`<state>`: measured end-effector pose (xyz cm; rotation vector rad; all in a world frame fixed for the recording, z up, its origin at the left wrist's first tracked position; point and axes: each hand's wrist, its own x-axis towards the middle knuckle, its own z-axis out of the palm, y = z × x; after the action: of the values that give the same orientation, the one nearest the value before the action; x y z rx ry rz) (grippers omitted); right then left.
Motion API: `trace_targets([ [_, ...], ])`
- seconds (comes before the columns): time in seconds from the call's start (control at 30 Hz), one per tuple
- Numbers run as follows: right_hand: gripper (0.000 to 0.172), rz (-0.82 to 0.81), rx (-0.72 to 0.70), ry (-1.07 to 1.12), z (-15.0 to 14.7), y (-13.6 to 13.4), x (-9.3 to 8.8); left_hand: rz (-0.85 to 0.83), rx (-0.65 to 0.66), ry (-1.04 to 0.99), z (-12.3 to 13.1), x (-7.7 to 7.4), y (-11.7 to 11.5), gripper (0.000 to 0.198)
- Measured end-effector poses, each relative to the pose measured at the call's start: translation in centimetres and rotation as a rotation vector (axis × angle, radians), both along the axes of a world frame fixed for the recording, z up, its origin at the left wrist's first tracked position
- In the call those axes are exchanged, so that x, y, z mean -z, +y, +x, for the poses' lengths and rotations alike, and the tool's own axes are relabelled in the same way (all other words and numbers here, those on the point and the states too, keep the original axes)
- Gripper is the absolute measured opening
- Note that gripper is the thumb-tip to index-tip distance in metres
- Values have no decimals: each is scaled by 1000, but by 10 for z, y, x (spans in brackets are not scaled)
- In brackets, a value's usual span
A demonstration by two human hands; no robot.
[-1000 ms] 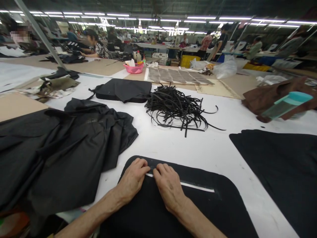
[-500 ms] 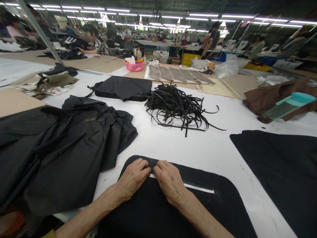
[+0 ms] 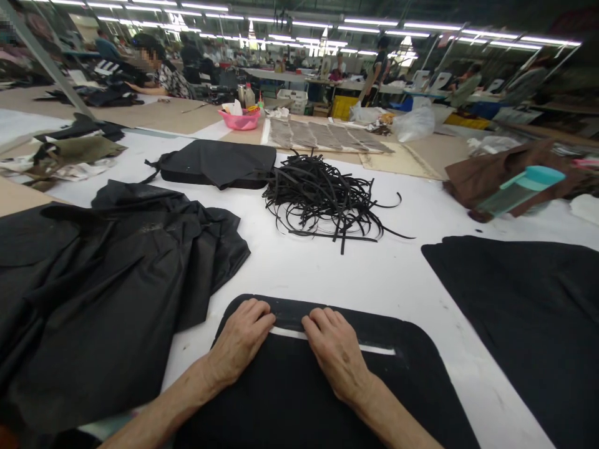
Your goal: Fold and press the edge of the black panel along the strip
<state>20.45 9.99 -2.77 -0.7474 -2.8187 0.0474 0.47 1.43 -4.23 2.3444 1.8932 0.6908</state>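
Observation:
Close in front of me lies a black fabric panel (image 3: pixel 281 399) with rounded corners. A narrow white strip (image 3: pixel 379 350) runs across it near its far edge. My left hand (image 3: pixel 246 333) is closed, its curled fingertips pressed to the panel at the strip's left end. Farther right along the same line, my right hand (image 3: pixel 334 346) is also closed, fingers bent down and close together on the panel. White shows between the two hands. Both sets of fingertips point away from me, and what lies under them is hidden.
Crumpled black fabric (image 3: pixel 116 293) covers the left side, and more black panels (image 3: pixel 524 299) lie at right. Beyond are a tangled heap of black strips (image 3: pixel 322 193), a black padded piece (image 3: pixel 215 163), a pink basket (image 3: pixel 241 120) and a teal-lidded bottle (image 3: pixel 519 193). A person sits far left.
My right hand has moved to the right along the strip, widening the gap between my hands and baring more white. My left hand stays at the left end. The view has shifted slightly.

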Motion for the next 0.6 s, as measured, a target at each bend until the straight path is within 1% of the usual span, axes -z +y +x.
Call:
trace_targets([
  [0.17,16,-100,117,51,33,3,1,2,-1,-48,-1,-1,3,17],
  [0.27,17,-157,170,50,44,5,-1,-30,7,-55,-1,-3,5,17],
  [0.43,15,-231,239,82,48,10,-5,-56,10,-86,-1,-4,7,17],
  [0.6,15,-281,290,63,46,11,-5,-104,-40,-97,2,-7,6,17],
])
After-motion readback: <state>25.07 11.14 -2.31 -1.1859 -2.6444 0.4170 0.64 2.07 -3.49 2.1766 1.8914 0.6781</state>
